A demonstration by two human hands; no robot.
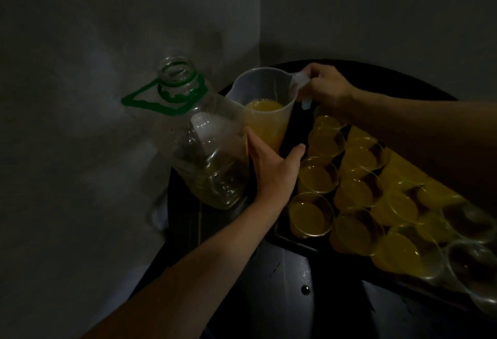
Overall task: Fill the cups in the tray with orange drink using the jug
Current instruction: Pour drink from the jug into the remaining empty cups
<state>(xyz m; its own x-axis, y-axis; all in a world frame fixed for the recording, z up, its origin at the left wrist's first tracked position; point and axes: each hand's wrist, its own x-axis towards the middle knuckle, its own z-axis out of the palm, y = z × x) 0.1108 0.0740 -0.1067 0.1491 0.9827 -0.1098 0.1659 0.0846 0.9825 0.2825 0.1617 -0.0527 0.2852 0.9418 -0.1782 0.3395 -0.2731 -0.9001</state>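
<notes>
A clear plastic jug (265, 102) about half full of orange drink stands at the far left end of a dark tray (294, 244). My right hand (326, 88) grips the jug's handle from the right. My left hand (274, 169) cups the lower part of the jug, thumb on the left and fingers on the right. Several clear cups (312, 216) stand in rows on the tray. Most hold orange drink; the two at the near right (473, 263) look empty. My right forearm hides part of the far row.
A large clear bottle (204, 145) with a green neck ring and carry handle, cap off and nearly empty, stands just left of the jug on a dark round table (282, 285). Grey walls meet in a corner behind. The scene is dim.
</notes>
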